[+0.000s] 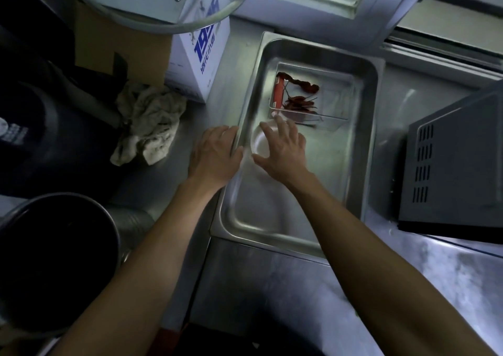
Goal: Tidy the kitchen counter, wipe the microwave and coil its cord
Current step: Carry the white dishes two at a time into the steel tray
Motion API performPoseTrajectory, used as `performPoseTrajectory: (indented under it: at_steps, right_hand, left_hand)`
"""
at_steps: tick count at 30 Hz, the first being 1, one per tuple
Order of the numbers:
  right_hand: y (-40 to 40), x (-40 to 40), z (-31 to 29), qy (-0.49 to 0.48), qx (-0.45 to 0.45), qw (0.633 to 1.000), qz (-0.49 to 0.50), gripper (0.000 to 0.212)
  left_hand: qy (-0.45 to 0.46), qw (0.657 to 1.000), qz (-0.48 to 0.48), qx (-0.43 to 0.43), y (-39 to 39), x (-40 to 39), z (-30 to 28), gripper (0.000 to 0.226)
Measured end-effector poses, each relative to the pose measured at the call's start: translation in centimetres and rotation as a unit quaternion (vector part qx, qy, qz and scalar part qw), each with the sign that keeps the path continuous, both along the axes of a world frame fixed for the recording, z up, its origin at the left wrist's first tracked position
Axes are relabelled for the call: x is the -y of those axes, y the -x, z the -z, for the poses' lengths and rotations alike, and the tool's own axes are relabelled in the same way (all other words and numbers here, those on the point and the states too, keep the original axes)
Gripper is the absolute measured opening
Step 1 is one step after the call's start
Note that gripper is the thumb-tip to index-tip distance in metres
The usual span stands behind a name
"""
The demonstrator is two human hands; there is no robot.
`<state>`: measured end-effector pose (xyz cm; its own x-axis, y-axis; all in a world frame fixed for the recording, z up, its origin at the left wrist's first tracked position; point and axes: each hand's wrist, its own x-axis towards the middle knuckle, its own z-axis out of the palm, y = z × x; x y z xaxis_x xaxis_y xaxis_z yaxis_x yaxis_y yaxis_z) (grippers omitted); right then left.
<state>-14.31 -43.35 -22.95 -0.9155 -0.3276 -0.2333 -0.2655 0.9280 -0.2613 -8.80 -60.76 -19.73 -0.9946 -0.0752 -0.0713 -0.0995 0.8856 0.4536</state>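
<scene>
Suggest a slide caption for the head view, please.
Left hand grips steel tray rim; right hand reaches toward clear box of dried chillies.

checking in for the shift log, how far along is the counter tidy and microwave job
Nothing looks finished yet. In hand: the left hand grips the rim of the steel tray, and the right hand reaches with spread fingers inside it, near the clear container of dried chillies. Left: the crumpled rag lies unused on the counter, the microwave is untouched, and its cord is not in view.
</scene>
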Motion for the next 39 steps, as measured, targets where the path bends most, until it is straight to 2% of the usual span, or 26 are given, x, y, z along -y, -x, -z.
performPoseTrajectory:
  at_steps: [11, 14, 20, 26, 29, 34, 39]
  right_hand:
    - [-0.8, -0.9, 0.3, 0.012, 0.008, 1.000, 0.009, 0.070]
    - [-2.2, -1.9, -0.5, 0.031, -0.011, 0.999, 0.029, 0.063]
    - [-7.4, -5.8, -3.1, 0.104, -0.030, 0.988, 0.110, 0.063]
    - [-13.2, -11.5, -4.3, 0.197, -0.031, 0.958, 0.205, 0.058]
    - [-16.2, -14.9, -4.9, 0.195, -0.044, 0.954, 0.223, 0.060]
    - [-21.9, -21.8, -6.0, 0.173, -0.085, 0.949, 0.249, 0.051]
    - [-28.5, -29.4, -6.6, 0.142, -0.080, 0.947, 0.275, 0.054]
  left_hand:
    - [-0.022, 0.999, -0.005, 0.026, -1.1, -0.1, 0.0, 0.057]
    - [-0.031, 0.999, 0.010, 0.034, -1.3, -0.5, 0.1, 0.053]
    - [-0.030, 0.998, 0.056, 0.008, -2.8, -2.9, -1.7, 0.047]
    - [0.026, 0.987, 0.157, -0.016, -4.8, -9.8, -3.9, 0.047]
    - [0.050, 0.977, 0.208, -0.016, -6.1, -14.0, -4.2, 0.049]
    - [0.072, 0.962, 0.263, -0.029, -9.7, -21.0, -5.1, 0.048]
    - [0.087, 0.945, 0.313, -0.039, -14.9, -28.0, -5.5, 0.048]
